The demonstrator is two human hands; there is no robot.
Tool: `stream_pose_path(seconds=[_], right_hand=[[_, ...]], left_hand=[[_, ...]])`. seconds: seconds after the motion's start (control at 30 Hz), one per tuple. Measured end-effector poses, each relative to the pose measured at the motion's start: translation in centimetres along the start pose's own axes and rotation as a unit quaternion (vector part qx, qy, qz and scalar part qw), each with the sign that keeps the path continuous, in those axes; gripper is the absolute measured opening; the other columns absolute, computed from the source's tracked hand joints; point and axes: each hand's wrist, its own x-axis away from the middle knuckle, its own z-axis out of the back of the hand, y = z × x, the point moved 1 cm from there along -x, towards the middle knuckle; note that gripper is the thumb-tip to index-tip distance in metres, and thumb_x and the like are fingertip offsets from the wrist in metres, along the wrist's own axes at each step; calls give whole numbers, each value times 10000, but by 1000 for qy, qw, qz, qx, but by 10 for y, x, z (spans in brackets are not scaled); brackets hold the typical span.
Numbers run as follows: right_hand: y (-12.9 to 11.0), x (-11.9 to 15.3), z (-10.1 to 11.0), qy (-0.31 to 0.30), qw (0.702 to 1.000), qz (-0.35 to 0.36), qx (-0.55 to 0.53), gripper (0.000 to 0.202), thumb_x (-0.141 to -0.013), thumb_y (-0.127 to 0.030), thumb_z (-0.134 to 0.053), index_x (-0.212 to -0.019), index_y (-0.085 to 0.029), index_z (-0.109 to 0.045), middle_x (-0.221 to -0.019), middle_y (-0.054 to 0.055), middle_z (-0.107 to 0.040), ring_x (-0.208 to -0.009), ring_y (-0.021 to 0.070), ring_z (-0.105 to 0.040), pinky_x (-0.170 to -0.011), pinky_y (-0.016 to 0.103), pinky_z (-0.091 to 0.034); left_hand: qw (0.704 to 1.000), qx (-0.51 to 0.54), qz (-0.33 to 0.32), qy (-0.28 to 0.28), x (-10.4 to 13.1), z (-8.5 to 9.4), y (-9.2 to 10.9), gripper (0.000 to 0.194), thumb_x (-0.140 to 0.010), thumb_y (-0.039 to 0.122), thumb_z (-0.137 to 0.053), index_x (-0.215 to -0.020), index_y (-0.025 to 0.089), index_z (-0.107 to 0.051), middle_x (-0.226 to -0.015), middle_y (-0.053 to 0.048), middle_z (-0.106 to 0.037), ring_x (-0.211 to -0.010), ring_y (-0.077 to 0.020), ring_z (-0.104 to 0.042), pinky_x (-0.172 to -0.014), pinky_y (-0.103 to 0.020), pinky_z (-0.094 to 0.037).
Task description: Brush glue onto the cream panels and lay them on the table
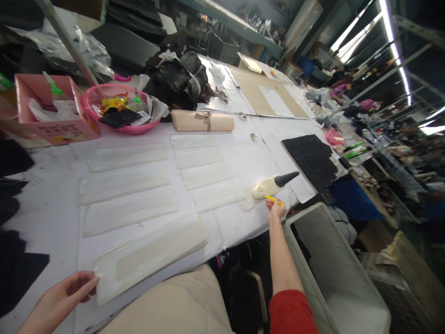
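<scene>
Beyond the left fingers (78,277), a bare lane of white bench (62,218) runs between black pieces (21,269) on the left and pale strips (130,212) on the right. The large panel (149,260) at their tips fills the space to their right. Open bench lies between that panel and the right fingers (274,206); just beyond these a cream bottle (269,186) blocks the way, and a grey bin (347,269) crowds their right.

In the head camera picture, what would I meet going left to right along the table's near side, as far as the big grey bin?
Left hand → large pale strip → right hand holding a yellow tool → grey bin.
</scene>
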Motion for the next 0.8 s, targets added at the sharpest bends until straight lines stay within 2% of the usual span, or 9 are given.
stream_pose_path(seconds=[0.07, 0.17, 0.23, 0.37, 0.47, 0.57, 0.7, 0.8], right_hand=[[3, 2, 6, 10, 999, -34, -19, 52, -842, -248, -454, -805, -226, -424, -490, -40, -591, -523, 162, -685, -541, 245, -548], [4, 6, 21, 26, 996, -73, -36, 108, -835, -194, -438, -737, -233, -418, -451, -32, -568, -484, 157, -668, -510, 231, -534], [4, 12, 33, 36, 995, -87, -44, 133, -831, -199, -451, -703, -228, -425, -433, -33, -553, -437, 156, -644, -454, 223, -515], [3, 43, 50, 30, 993, -98, -63, 116, -807, -259, -532, -726, -196, -478, -462, -40, -580, -425, 147, -637, -425, 212, -509], [-1, 92, 49, -40, 991, -94, -86, 215, -742, -337, -663, -836, -173, -559, -557, -23, -656, -504, 146, -678, -486, 210, -537], [-10, 162, 34, -187, 975, -68, -97, 394, -708, -427, -742, -963, -157, -612, -632, -1, -695, -535, 147, -689, -505, 208, -540], [-19, 261, 13, -345, 937, -42, -41, 385, -802, -481, -686, -1002, -157, -626, -680, 12, -704, -542, 169, -690, -535, 270, -565], [-20, 319, 4, -434, 900, -33, -16, 343, -852, -485, -632, -994, -173, -635, -702, 19, -704, -564, 183, -692, -547, 299, -576]], left_hand=[[998, -16, -1, 60, 7, -1, 15, 283, -643, 556, -563, -644, 280, -626, -508, 52, -647, -497, -191, -653, -481, -265, -511], [999, -2, 18, 47, 16, -2, 41, 375, -647, 608, -590, -678, 236, -632, -552, 25, -663, -553, -189, -652, -524, -276, -516], [999, 19, 37, 16, 19, -2, 56, 416, -613, 617, -664, -694, 210, -638, -590, -6, -677, -590, -200, -653, -547, -285, -530], [998, 45, 42, 11, 22, 1, 72, 459, -576, 634, -702, -672, 192, -626, -582, -27, -652, -576, -196, -625, -534, -292, -519], [998, 56, 40, 0, 23, 2, 75, 448, -590, 618, -701, -677, 187, -617, -586, -23, -641, -577, -188, -613, -537, -292, -508], [997, 65, 34, -10, 23, 2, 78, 432, -600, 594, -707, -686, 182, -610, -593, -18, -634, -578, -178, -604, -541, -287, -501], [997, 74, 28, -15, 23, 2, 80, 425, -599, 583, -705, -684, 181, -597, -596, -14, -625, -575, -173, -597, -535, -285, -493], [996, 79, 25, -13, 23, 2, 80, 414, -603, 572, -696, -686, 181, -590, -595, -12, -623, -573, -170, -595, -532, -284, -489]])
